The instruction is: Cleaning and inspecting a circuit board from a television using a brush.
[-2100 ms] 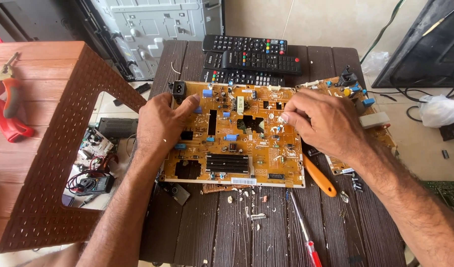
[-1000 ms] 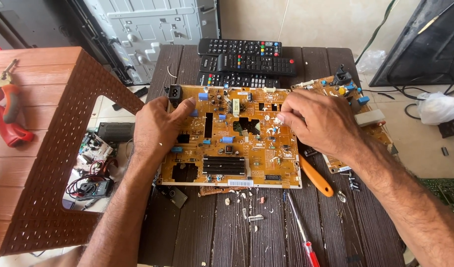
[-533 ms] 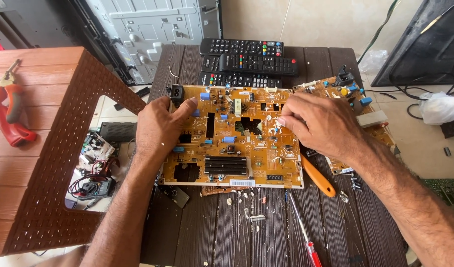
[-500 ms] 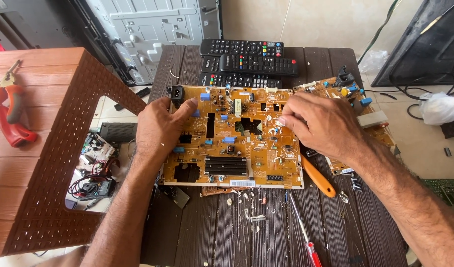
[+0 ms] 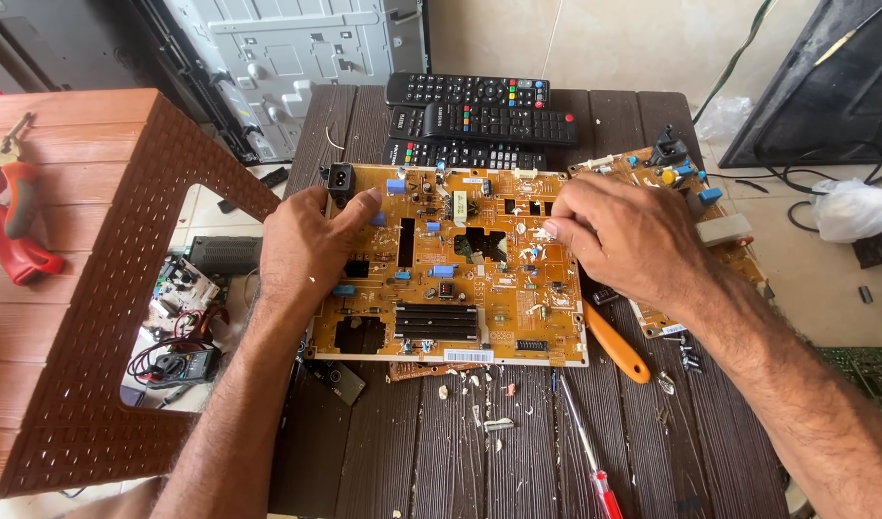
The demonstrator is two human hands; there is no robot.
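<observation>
A large orange-yellow circuit board [image 5: 460, 288] lies flat on a dark wooden slat table [image 5: 431, 442]. My left hand [image 5: 306, 245] rests palm-down on the board's left part, thumb stretched toward its top edge near a black socket [image 5: 338, 178]. My right hand [image 5: 619, 235] lies over the board's right edge, its fingertips pinched together at small parts near the board's middle right. I cannot tell if anything is between those fingertips. A second circuit board [image 5: 691, 192] sits partly under my right wrist.
Three black remote controls [image 5: 479, 123] lie behind the board. An orange-handled tool [image 5: 616, 344] and a red-handled screwdriver [image 5: 587, 452] lie at the front right, with small debris [image 5: 479, 394]. A brown plastic stool [image 5: 85, 279] with red pliers [image 5: 13, 226] stands left. A multimeter [image 5: 186, 363] lies on the floor.
Both hands stay on the board in nearly the same places. The view shifted slightly; my right fingertips moved little, if at all.
</observation>
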